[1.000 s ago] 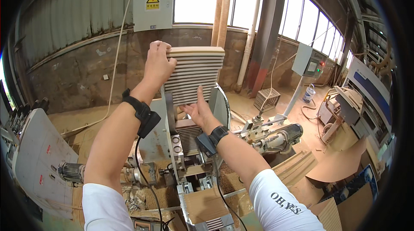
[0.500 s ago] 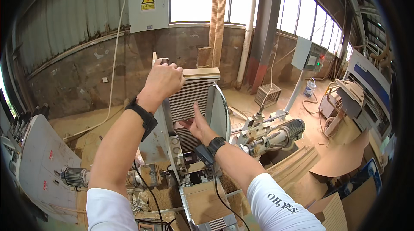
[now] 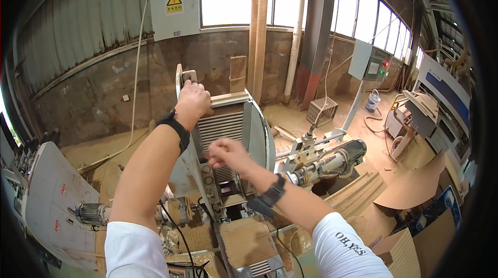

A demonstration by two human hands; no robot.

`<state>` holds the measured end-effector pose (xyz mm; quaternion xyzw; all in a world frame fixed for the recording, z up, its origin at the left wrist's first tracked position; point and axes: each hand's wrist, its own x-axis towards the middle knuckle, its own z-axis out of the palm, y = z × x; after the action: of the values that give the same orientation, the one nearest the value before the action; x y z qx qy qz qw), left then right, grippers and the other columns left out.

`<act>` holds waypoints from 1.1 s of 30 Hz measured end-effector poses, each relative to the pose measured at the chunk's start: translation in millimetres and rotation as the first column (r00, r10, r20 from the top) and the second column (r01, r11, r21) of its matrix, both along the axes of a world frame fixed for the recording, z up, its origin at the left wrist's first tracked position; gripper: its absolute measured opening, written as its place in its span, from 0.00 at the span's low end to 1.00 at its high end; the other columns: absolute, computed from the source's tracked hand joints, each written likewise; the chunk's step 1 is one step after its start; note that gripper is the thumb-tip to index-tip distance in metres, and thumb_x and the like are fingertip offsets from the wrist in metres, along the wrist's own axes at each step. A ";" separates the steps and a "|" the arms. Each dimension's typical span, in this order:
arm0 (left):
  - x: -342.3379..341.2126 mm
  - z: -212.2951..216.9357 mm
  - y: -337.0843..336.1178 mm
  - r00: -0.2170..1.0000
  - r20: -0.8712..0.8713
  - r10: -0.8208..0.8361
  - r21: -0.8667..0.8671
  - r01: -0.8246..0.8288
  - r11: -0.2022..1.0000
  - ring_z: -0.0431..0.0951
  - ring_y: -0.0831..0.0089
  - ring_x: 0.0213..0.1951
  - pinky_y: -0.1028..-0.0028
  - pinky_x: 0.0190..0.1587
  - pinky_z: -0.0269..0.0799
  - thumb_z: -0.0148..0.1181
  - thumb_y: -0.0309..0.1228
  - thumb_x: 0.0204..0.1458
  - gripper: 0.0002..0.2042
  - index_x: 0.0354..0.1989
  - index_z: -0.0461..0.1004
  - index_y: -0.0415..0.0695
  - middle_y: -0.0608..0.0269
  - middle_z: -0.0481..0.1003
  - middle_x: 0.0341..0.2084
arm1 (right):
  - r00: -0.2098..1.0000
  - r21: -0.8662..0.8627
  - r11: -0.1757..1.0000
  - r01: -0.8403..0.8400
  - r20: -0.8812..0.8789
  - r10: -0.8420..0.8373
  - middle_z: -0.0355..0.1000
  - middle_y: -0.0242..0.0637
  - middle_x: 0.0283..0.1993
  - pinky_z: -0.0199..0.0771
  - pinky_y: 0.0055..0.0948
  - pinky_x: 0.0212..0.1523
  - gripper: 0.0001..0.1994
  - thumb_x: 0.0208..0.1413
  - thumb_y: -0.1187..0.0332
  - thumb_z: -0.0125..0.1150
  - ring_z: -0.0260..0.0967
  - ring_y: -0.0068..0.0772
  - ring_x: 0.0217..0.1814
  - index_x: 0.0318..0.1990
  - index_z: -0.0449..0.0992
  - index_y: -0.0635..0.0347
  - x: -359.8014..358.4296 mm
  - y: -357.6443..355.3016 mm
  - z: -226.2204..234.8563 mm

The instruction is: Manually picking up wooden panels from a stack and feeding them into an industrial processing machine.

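Note:
A stack of thin strips (image 3: 226, 124), light and dark lines alternating, stands between the metal side plates of an upright feed holder (image 3: 258, 127). At the upper left of this stack is my left hand (image 3: 194, 102), its fingers curled down by the stack's end beside a pale upright piece (image 3: 179, 78). What those fingers grip is hidden. In front of the stack's lower part, my right hand (image 3: 228, 154) is closed in a loose fist, with nothing visible in it. A light wooden edge (image 3: 231, 98) runs along the top behind the stack.
Below the holder lies a brown flat bed (image 3: 246, 241) of the machine. Motors stand on both sides, one at right (image 3: 350, 153) and one at left (image 3: 91, 214). Black cables (image 3: 179, 231) hang near my left forearm. A control box (image 3: 367, 63) stands at back right.
The top of the stack sits lower, and my left hand has moved down and left with it. My right hand, spread against the strips before, has drawn back and curled closed.

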<state>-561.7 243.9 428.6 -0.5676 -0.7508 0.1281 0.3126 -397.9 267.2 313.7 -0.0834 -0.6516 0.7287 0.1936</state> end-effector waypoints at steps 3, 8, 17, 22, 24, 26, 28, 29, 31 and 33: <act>19.6 7.4 -10.8 0.998 0.046 0.041 -0.100 -0.036 0.994 0.72 0.69 0.39 0.69 0.45 0.61 0.60 0.52 0.39 0.22 0.32 0.75 0.45 0.62 0.73 0.30 | 0.949 0.065 0.978 0.200 -0.260 -0.177 0.73 0.39 0.33 0.73 0.20 0.32 0.10 0.56 0.66 0.53 0.72 0.23 0.30 0.38 0.70 0.64 46.2 13.1 46.7; 17.9 3.3 -16.4 0.993 0.121 -0.003 0.005 0.002 1.000 0.74 0.64 0.38 0.67 0.43 0.64 0.61 0.49 0.38 0.20 0.32 0.75 0.45 0.57 0.72 0.33 | 0.862 0.053 0.900 0.432 -0.317 -0.396 0.73 0.40 0.31 0.74 0.23 0.32 0.09 0.57 0.66 0.51 0.72 0.27 0.30 0.37 0.70 0.64 112.5 27.9 63.9; 22.3 -3.9 0.1 0.907 0.368 -0.204 0.232 0.122 0.965 0.75 0.57 0.36 0.63 0.39 0.71 0.59 0.27 0.38 0.08 0.29 0.73 0.41 0.52 0.74 0.28 | 0.704 -0.094 0.701 0.707 0.008 -0.710 0.72 0.39 0.30 0.74 0.23 0.29 0.07 0.55 0.70 0.52 0.72 0.28 0.28 0.35 0.70 0.66 284.6 8.2 -39.7; 34.3 -8.1 5.3 0.898 0.427 -0.112 0.173 0.041 0.984 0.76 0.58 0.37 0.65 0.40 0.71 0.59 0.29 0.40 0.08 0.27 0.76 0.37 0.49 0.76 0.29 | 0.374 -0.153 0.352 0.924 0.154 -0.915 0.69 0.34 0.27 0.70 0.22 0.23 0.07 0.57 0.65 0.49 0.68 0.26 0.25 0.35 0.67 0.60 418.3 -35.8 -98.7; 35.0 -6.2 2.5 0.896 0.442 -0.038 0.127 -0.021 0.992 0.76 0.58 0.37 0.65 0.40 0.72 0.63 0.30 0.37 0.08 0.26 0.77 0.39 0.50 0.76 0.29 | 0.313 -0.164 0.286 0.944 0.175 -0.933 0.69 0.34 0.27 0.69 0.22 0.22 0.08 0.58 0.64 0.49 0.67 0.26 0.24 0.36 0.67 0.59 463.3 -50.8 -103.7; 39.1 -5.5 -8.2 0.937 0.346 -0.050 0.190 -0.018 0.982 0.76 0.57 0.36 0.65 0.39 0.72 0.64 0.33 0.37 0.11 0.29 0.76 0.40 0.51 0.76 0.29 | 0.243 -0.250 0.202 0.947 0.142 -0.960 0.69 0.35 0.28 0.72 0.22 0.25 0.09 0.58 0.64 0.48 0.68 0.25 0.25 0.36 0.67 0.60 494.3 -66.4 -99.6; 60.1 2.0 -21.8 0.935 0.314 -0.166 0.293 0.071 0.953 0.75 0.55 0.35 0.62 0.38 0.70 0.63 0.39 0.39 0.17 0.33 0.73 0.39 0.51 0.75 0.28 | 0.226 -0.225 0.190 0.956 0.148 -0.963 0.69 0.35 0.29 0.71 0.22 0.26 0.09 0.59 0.63 0.47 0.68 0.24 0.25 0.36 0.67 0.59 508.0 -75.1 -90.5; 88.4 6.4 -36.4 0.902 0.365 -0.229 0.364 0.088 0.927 0.75 0.56 0.34 0.63 0.35 0.70 0.61 0.40 0.42 0.16 0.34 0.72 0.41 0.52 0.74 0.27 | 0.208 -0.206 0.178 0.962 0.132 -0.969 0.69 0.34 0.30 0.71 0.21 0.27 0.09 0.59 0.63 0.47 0.68 0.24 0.26 0.37 0.67 0.59 517.1 -79.1 -85.5; 147.4 5.0 -71.8 0.708 0.640 -0.299 0.341 0.087 0.936 0.75 0.60 0.31 0.67 0.32 0.68 0.61 0.40 0.43 0.15 0.35 0.73 0.42 0.53 0.74 0.25 | 0.257 -0.216 0.218 0.952 0.170 -0.952 0.69 0.34 0.30 0.71 0.21 0.27 0.09 0.59 0.63 0.47 0.68 0.23 0.26 0.38 0.67 0.59 534.4 -84.1 -93.3; 201.9 -17.6 -129.7 0.508 0.785 -0.354 0.293 0.199 0.935 0.74 0.66 0.28 0.69 0.30 0.67 0.61 0.40 0.44 0.15 0.36 0.73 0.43 0.57 0.73 0.23 | 0.300 -0.246 0.249 0.937 0.193 -0.934 0.69 0.34 0.31 0.70 0.20 0.27 0.09 0.59 0.63 0.47 0.68 0.23 0.27 0.39 0.67 0.59 539.2 -83.0 -109.6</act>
<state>-359.8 114.2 411.1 -0.6452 -0.7154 -0.2677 -0.0146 141.3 184.2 204.1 -0.4848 -0.3510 0.5642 0.5687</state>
